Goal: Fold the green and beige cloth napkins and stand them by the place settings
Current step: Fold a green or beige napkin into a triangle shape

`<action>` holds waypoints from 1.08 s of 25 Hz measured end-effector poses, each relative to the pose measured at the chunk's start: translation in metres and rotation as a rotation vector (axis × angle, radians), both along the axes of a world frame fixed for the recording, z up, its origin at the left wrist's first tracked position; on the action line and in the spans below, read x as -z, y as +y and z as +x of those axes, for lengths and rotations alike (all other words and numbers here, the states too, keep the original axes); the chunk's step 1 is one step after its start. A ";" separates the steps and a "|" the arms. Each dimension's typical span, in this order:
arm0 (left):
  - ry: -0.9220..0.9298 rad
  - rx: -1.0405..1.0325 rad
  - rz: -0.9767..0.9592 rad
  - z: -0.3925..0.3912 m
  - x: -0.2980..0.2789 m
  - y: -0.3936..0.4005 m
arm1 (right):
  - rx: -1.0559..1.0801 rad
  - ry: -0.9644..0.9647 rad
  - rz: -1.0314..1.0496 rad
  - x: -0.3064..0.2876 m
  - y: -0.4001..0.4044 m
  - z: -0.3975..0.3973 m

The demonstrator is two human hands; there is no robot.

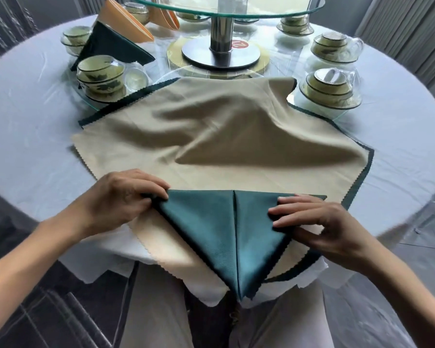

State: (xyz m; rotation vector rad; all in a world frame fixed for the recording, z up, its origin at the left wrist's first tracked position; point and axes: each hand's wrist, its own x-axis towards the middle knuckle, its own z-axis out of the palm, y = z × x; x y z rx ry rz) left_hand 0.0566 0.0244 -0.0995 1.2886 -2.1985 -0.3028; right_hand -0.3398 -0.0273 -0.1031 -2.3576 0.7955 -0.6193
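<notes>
A green napkin [226, 232] lies folded into a downward-pointing triangle with a centre seam, its tip hanging over the table's near edge. It rests on a stack of spread beige napkins [211, 126] with dark green ones peeking out beneath. My left hand [121, 197] pinches the green triangle's upper left corner. My right hand [319, 222] grips its upper right corner, fingers laid on top and thumb below the edge. At the far left, a folded green napkin [113, 45] and folded beige-orange napkins [126, 21] stand by the bowls.
Round table with a white cloth [35, 121]. Stacked wrapped bowl sets stand at left [101, 76] and right [329, 89], more behind. A glass turntable on a metal post [220, 28] occupies the centre. My legs are below the table edge.
</notes>
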 end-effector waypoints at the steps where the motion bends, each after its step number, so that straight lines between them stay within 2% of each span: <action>1: 0.029 -0.041 0.004 0.006 0.002 0.000 | 0.003 0.024 -0.024 0.003 -0.001 0.001; 5: 0.046 -0.050 0.039 0.013 0.002 0.004 | 0.050 0.125 -0.067 0.002 -0.003 0.000; 9: -0.047 -0.051 0.074 0.002 -0.009 0.006 | 0.072 0.168 -0.007 -0.013 -0.001 0.005; 11: -0.076 -0.113 0.104 -0.016 -0.018 0.000 | 0.110 0.163 -0.042 -0.019 -0.005 0.021; 13: -0.125 -0.135 0.130 -0.046 -0.019 -0.013 | 0.143 0.244 -0.081 -0.022 -0.016 0.044; 16: -0.221 -0.058 0.180 -0.090 -0.006 -0.030 | 0.117 0.393 -0.155 -0.017 -0.030 0.074; 21: -0.162 -0.094 0.348 -0.100 -0.012 -0.055 | 0.093 0.325 0.143 -0.028 -0.060 0.079; 22: -0.219 -0.136 0.299 -0.102 -0.012 -0.058 | 0.137 0.319 0.108 -0.027 -0.064 0.080; 24: -0.430 -0.267 0.091 -0.108 -0.005 -0.054 | 0.279 0.354 -0.113 -0.018 -0.067 0.083; 25: -0.463 -0.300 0.011 -0.114 -0.006 -0.043 | 0.331 0.340 -0.231 -0.013 -0.061 0.082; 27: -0.403 -0.278 -0.048 -0.125 -0.001 -0.014 | 0.303 0.222 -0.358 -0.007 -0.040 0.074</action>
